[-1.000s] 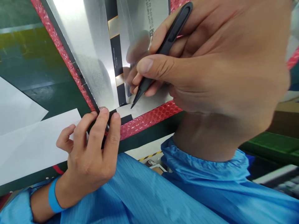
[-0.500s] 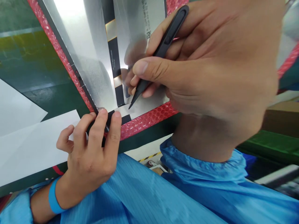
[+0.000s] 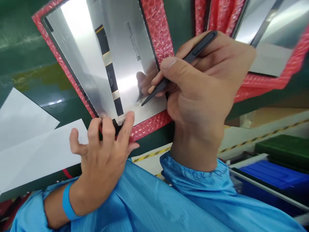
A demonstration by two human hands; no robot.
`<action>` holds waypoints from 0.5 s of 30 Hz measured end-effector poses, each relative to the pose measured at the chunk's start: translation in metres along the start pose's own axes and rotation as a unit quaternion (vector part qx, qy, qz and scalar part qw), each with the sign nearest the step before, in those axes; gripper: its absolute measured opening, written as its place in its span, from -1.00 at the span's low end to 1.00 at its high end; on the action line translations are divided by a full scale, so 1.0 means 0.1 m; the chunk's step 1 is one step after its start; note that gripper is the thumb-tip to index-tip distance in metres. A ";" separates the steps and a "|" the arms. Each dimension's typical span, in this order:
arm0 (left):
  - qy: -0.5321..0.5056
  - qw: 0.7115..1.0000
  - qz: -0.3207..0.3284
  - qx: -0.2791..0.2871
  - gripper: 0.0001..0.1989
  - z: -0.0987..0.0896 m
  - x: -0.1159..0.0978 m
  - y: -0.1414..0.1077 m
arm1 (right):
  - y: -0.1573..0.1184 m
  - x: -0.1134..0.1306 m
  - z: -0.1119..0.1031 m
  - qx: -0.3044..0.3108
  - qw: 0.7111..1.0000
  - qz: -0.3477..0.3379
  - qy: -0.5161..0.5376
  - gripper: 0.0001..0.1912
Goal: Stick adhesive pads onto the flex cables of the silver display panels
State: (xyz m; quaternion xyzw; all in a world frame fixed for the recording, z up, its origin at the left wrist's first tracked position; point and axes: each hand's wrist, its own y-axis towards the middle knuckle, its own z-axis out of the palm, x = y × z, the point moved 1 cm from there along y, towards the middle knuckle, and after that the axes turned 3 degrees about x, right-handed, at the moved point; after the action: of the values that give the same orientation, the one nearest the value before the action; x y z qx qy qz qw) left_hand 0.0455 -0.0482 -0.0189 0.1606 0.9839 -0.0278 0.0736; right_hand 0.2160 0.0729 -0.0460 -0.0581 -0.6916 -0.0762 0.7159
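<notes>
A silvery display panel (image 3: 130, 61) lies back side up on red bubble wrap (image 3: 154, 120), with a dark flex strip (image 3: 111, 77) running along its back. My right hand (image 3: 193, 83) pinches a pair of black tweezers (image 3: 166, 82), tips pointing down and left, just over the panel's near part; whether they touch it I cannot tell. My left hand (image 3: 103, 154) rests at the panel's near left corner, fingers spread, fingertips on its near edge beside a short black piece (image 3: 118, 126). Those fingertips partly cover this corner.
White paper sheets (image 3: 36, 151) lie on the green table mat (image 3: 26, 61) at left. Another panel (image 3: 272, 61) in red bubble wrap is at right. Below the table edge, a blue bin (image 3: 275, 174) and yellow-black floor tape (image 3: 265, 135) show at lower right.
The view has shifted, showing more of the panel and the right side. My right hand with the tweezers has moved back from the left fingertips, rightward over the panel. My left hand stays at the corner.
</notes>
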 end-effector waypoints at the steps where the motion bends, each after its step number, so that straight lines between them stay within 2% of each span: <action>1: 0.010 1.000 -0.003 0.009 -0.22 0.00 -0.02 0.02 | 0.00 -0.02 0.01 0.004 1.000 0.003 0.006 -0.77; 3: 0.026 0.999 -0.010 0.023 -0.08 0.00 -0.04 0.03 | 0.00 -0.04 0.02 0.002 1.000 0.012 0.012 -0.76; 5: 0.039 0.999 -0.019 0.019 -0.05 0.00 0.00 -0.03 | 0.00 -0.05 0.02 -0.006 1.000 0.018 0.009 -0.76; 7: 0.051 0.998 -0.032 0.002 -0.11 0.00 0.07 -0.13 | 0.00 -0.05 0.02 -0.010 0.999 0.030 0.005 -0.76; 10: 0.021 0.997 -0.070 -0.027 -0.35 -0.03 0.20 -0.22 | 0.01 -0.08 0.04 -0.008 0.997 0.067 0.023 -0.78; 12: -0.081 0.986 -0.137 -0.044 -0.40 -0.06 0.29 -0.15 | 0.02 -0.10 0.06 -0.020 0.994 0.099 0.045 -0.76; 15: -0.298 0.920 -0.252 -0.042 -0.25 -0.13 0.40 0.17 | 0.04 -0.14 0.10 -0.045 0.989 0.123 0.068 -0.70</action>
State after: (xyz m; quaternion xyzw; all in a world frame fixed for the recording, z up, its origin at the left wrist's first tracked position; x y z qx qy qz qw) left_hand 0.0113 -0.0190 -0.0129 -0.1111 0.9248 -0.0510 0.3602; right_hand 0.2064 0.0796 -0.0600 -0.1699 -0.6243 -0.0222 0.7621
